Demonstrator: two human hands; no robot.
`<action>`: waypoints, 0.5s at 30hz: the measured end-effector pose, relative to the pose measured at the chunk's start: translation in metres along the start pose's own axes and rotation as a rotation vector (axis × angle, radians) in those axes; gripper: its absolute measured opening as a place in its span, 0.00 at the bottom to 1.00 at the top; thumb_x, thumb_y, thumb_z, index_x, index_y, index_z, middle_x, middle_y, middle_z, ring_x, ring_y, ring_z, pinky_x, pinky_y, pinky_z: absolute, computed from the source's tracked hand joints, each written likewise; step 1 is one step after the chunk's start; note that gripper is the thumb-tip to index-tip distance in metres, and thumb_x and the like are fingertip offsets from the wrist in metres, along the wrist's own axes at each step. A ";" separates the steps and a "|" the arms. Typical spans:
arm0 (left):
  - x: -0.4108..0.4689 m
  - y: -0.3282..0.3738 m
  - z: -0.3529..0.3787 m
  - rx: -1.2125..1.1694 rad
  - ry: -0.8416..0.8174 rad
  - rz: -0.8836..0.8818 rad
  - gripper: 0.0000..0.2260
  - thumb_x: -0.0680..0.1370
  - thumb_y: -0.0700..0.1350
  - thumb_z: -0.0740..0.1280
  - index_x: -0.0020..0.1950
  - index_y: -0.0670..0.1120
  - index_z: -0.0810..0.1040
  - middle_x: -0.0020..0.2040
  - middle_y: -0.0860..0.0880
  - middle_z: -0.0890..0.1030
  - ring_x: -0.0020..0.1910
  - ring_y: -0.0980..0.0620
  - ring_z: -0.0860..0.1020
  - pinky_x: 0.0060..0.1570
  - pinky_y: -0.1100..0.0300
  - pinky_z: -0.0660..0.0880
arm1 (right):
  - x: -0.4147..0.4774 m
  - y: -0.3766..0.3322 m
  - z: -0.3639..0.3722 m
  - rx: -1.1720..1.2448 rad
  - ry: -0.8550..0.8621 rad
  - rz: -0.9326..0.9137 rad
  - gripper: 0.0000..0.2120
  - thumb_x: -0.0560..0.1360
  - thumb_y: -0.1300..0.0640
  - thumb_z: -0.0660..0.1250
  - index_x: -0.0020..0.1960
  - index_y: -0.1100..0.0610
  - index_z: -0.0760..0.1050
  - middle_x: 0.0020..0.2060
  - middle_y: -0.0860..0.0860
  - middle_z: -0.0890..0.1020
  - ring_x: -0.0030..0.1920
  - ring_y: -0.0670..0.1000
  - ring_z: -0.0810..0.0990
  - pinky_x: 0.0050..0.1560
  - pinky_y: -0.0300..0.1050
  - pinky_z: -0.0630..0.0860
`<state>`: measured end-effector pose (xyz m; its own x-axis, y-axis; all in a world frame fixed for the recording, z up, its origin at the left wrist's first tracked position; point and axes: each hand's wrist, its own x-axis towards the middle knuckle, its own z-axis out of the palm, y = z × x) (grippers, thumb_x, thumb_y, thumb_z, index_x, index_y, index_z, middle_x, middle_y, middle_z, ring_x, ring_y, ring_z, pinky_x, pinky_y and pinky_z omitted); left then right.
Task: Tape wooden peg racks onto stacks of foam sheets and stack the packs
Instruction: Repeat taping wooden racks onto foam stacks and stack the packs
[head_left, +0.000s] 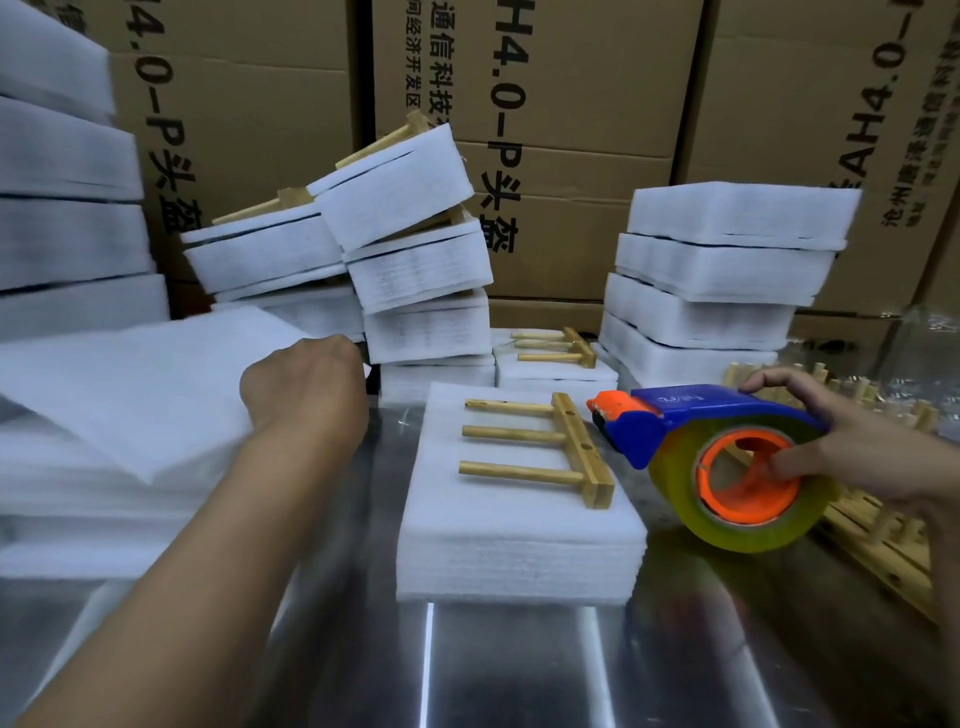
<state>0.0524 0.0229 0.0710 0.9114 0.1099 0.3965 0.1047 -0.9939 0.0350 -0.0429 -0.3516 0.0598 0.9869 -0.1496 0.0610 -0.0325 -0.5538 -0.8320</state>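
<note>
- While a blue and orange tape dispenser (711, 457) is gripped by the right hand (852, 441), fingers curled over its top and through the roll's core, it is held just right of a wooden peg rack (550, 447).
- That rack is laid flat on a stack of foam sheets (514, 540) on the metal table (519, 665).
- Loose foam sheets (130, 395) are pinched at their edge by the left hand (304, 384), closed.
- Finished packs (415, 249) are piled behind, against cardboard boxes (571, 104).

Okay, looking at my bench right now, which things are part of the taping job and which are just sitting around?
In the job: peg rack on the foam stack; tape dispenser in your right hand; loose foam sheets under your left hand; finished packs; spare racks.

Just lying about: cardboard boxes.
</note>
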 end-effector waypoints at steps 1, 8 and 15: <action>0.001 0.002 -0.002 0.025 0.010 0.015 0.18 0.76 0.41 0.66 0.33 0.47 0.59 0.31 0.50 0.64 0.33 0.49 0.67 0.28 0.62 0.57 | 0.000 0.000 0.000 0.001 -0.002 0.001 0.31 0.68 0.78 0.67 0.54 0.44 0.71 0.52 0.70 0.76 0.43 0.72 0.79 0.38 0.59 0.79; -0.007 0.008 0.015 0.307 0.023 0.225 0.12 0.73 0.34 0.64 0.36 0.47 0.66 0.38 0.51 0.73 0.44 0.48 0.75 0.25 0.62 0.53 | 0.003 0.002 0.000 -0.001 -0.020 -0.002 0.31 0.67 0.79 0.67 0.53 0.44 0.71 0.53 0.71 0.75 0.40 0.68 0.78 0.32 0.53 0.79; -0.017 0.019 0.055 0.436 -0.087 0.345 0.12 0.79 0.36 0.57 0.58 0.45 0.76 0.56 0.49 0.78 0.55 0.49 0.76 0.31 0.62 0.64 | 0.001 0.001 0.003 0.034 -0.015 0.025 0.30 0.68 0.79 0.66 0.54 0.45 0.71 0.54 0.70 0.76 0.41 0.67 0.78 0.34 0.53 0.80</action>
<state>0.0611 0.0025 0.0144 0.9494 -0.2022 0.2404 -0.0674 -0.8786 -0.4728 -0.0420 -0.3498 0.0574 0.9880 -0.1509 0.0317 -0.0523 -0.5218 -0.8514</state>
